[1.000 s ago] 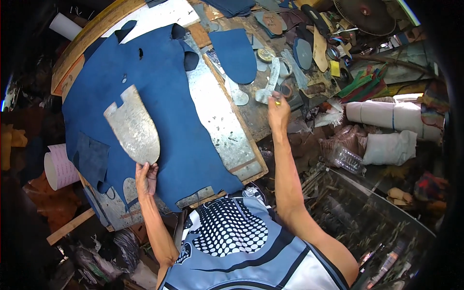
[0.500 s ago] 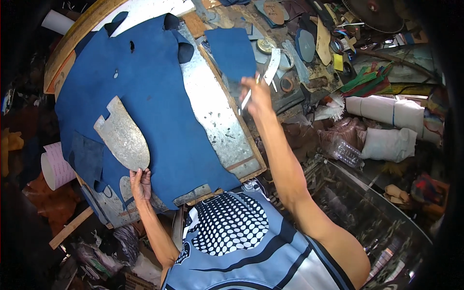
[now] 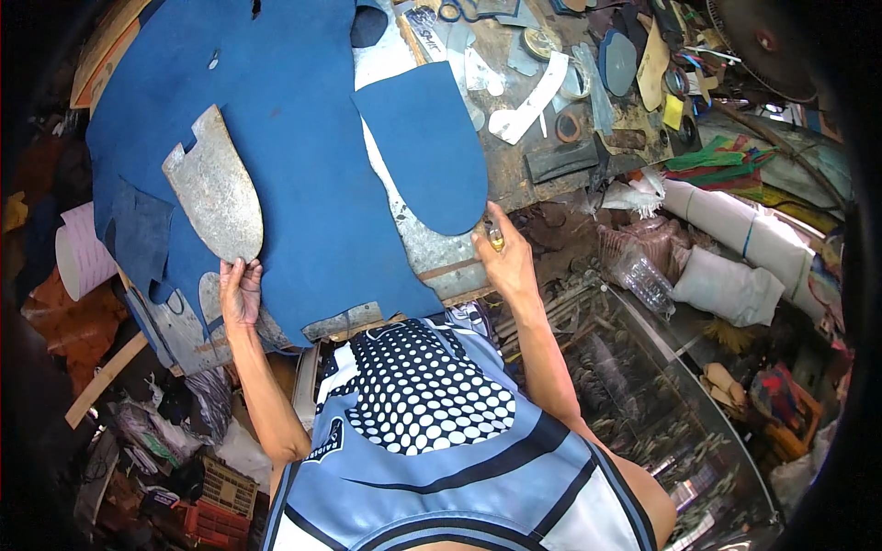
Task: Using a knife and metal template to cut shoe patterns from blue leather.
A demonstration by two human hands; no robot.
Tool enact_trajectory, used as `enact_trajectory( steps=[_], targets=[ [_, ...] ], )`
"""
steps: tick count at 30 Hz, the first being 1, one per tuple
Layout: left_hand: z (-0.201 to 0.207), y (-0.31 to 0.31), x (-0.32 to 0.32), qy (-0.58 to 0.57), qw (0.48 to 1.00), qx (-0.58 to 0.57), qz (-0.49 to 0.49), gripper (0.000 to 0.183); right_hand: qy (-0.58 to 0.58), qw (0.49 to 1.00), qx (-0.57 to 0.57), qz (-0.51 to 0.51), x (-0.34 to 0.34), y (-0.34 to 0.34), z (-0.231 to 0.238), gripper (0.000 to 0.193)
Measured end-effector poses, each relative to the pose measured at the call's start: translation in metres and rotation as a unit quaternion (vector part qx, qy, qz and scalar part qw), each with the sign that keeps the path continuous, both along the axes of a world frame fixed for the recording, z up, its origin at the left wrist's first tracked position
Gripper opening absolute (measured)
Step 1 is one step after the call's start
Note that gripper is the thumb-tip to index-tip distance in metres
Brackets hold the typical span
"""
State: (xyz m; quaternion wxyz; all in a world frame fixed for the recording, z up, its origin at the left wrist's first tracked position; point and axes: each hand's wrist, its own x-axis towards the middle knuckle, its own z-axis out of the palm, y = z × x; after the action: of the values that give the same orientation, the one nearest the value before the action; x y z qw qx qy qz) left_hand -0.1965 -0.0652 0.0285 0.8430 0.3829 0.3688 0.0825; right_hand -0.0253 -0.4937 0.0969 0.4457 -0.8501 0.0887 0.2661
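Observation:
My left hand [image 3: 241,292] pinches the rounded lower end of a worn grey template [image 3: 219,197], a flat tongue shape with a notch near its top. The template lies over a large blue leather sheet [image 3: 303,184] with ragged edges and a few holes. My right hand [image 3: 507,257] grips the lower right edge of a cut blue leather piece [image 3: 427,147], rounded at its near end. That piece overlaps the sheet's right edge and a scuffed metal plate [image 3: 448,255]. Something small and yellowish shows at my right fingers; I cannot tell what it is.
A cluttered wooden bench [image 3: 514,174] at the far right bears a curved white strip [image 3: 537,101], tape rolls [image 3: 574,83], scissors [image 3: 450,11] and leather scraps. Bags and a clear plastic bottle [image 3: 643,280] lie to the right. A white roll [image 3: 81,253] stands left.
My right hand has come nearer to me, bringing the cut blue piece off the bench onto the metal plate. My left hand stays at the template's rounded end. The view has shifted.

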Motion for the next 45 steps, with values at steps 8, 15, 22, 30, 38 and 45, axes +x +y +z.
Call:
enact_trajectory(
  steps=[8,15,22,30,38,45],
  targets=[
    [0.001,0.011,-0.020,0.035,0.998,0.042,0.021,0.028,0.007,0.996,-0.072,0.047,0.013,0.022,0.015,0.050],
    [0.049,0.010,-0.007,0.025,0.995,0.091,0.037,0.037,-0.045,0.998,-0.033,-0.004,0.003,-0.002,0.009,0.047],
    [0.045,0.014,-0.006,-0.038,0.992,0.117,0.010,0.029,-0.025,0.981,0.130,0.145,0.000,0.127,0.055,0.040],
    [0.072,-0.003,0.044,-0.159,0.983,-0.063,-0.069,0.036,0.051,0.903,0.397,0.154,0.033,0.234,0.058,0.060],
    [0.112,-0.033,0.043,-0.266,0.903,-0.212,-0.262,0.062,0.113,0.772,0.608,0.144,0.019,0.255,0.051,0.054],
    [0.054,0.006,0.021,-0.036,0.868,0.423,-0.259,0.046,-0.074,0.898,0.432,-0.031,0.000,0.131,0.085,0.038]
  ],
)
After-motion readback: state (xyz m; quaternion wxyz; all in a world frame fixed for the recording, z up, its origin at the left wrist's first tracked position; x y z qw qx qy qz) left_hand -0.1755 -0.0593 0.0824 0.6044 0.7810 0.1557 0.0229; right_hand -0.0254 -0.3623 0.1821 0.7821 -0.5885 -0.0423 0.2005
